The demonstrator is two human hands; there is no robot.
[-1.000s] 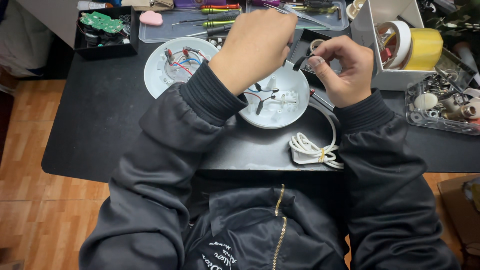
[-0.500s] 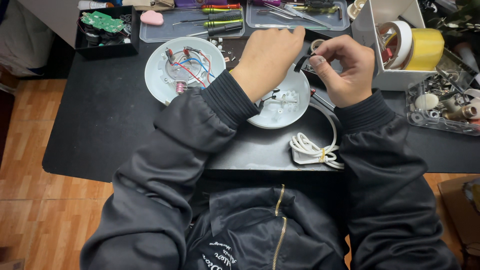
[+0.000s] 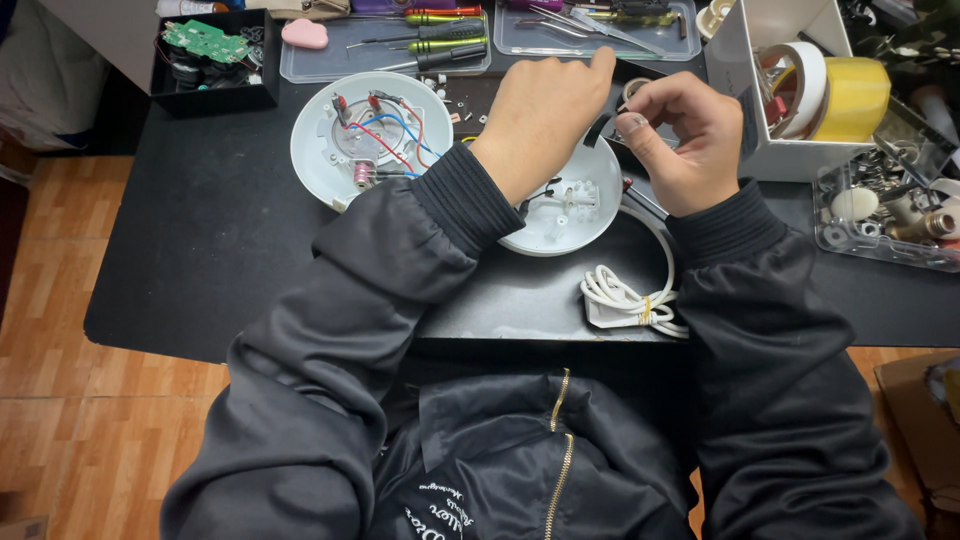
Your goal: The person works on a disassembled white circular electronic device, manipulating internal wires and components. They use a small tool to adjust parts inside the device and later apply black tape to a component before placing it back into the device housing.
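My left hand (image 3: pixel 545 120) reaches over the black table mat (image 3: pixel 200 250), back toward me and fingers curled; what they hold is hidden. Right beside it, my right hand (image 3: pixel 680 140) pinches a small black strip (image 3: pixel 603 127) between thumb and forefinger, and the strip runs toward my left hand. Both hands hover over a white round cover (image 3: pixel 575 215) lying open side up. To its left sits a second white round housing (image 3: pixel 345 140) with red, blue and white wires inside. A bundled white cord (image 3: pixel 630 300) lies near the table's front edge.
Two clear trays of screwdrivers and tools (image 3: pixel 440 45) line the back edge. A black box with a green circuit board (image 3: pixel 205 50) stands at the back left. A white box with tape rolls (image 3: pixel 820 90) and a clear tray of small parts (image 3: pixel 890 210) sit on the right.
My left hand has moved right and farther away, uncovering the wired housing and closing up to my right hand. The right hand has barely shifted.
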